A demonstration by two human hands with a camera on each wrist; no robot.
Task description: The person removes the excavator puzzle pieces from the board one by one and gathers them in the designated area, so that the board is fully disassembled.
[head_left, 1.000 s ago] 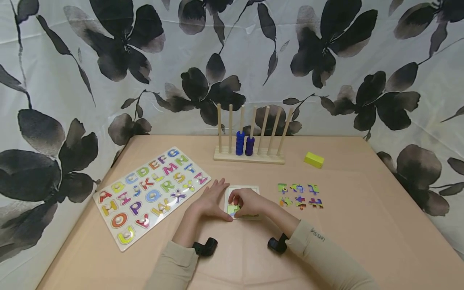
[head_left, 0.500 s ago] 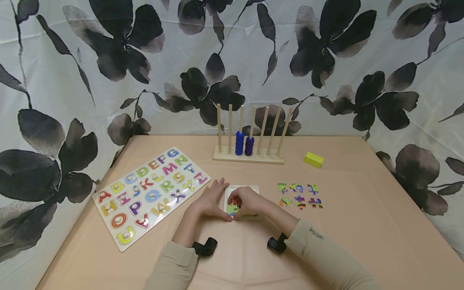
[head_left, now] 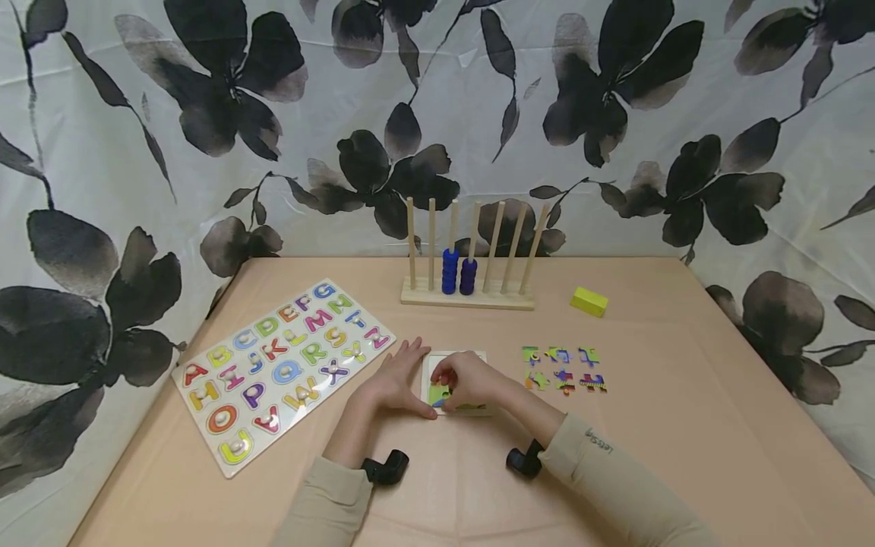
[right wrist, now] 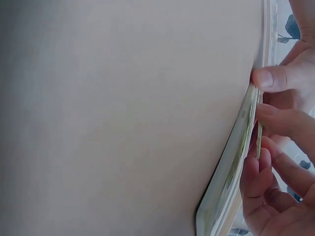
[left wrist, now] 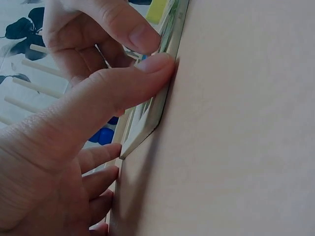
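Observation:
A small pale puzzle board (head_left: 443,355) with a green picture lies flat on the table in the head view. My left hand (head_left: 393,386) rests against its left side, fingers spread and fairly straight. The left thumb (left wrist: 155,66) presses on the board's near edge in the left wrist view. Over the board, my right hand (head_left: 470,382) pinches a thin puzzle piece (right wrist: 259,141) between thumb and fingers, seen edge-on in the right wrist view. Most of the board's picture is hidden under the right hand. Several loose puzzle pieces (head_left: 563,377) lie in two rows to the right.
A white alphabet board (head_left: 284,370) with coloured letters lies slanted to the left. At the back stands a wooden peg rack (head_left: 468,301) with blue beads on two of its rods. A yellow-green block (head_left: 589,301) sits at the back right.
Both hands stay at the puzzle board. The right hand's fingers have shifted very slightly over it, and the whole head view has drifted a little.

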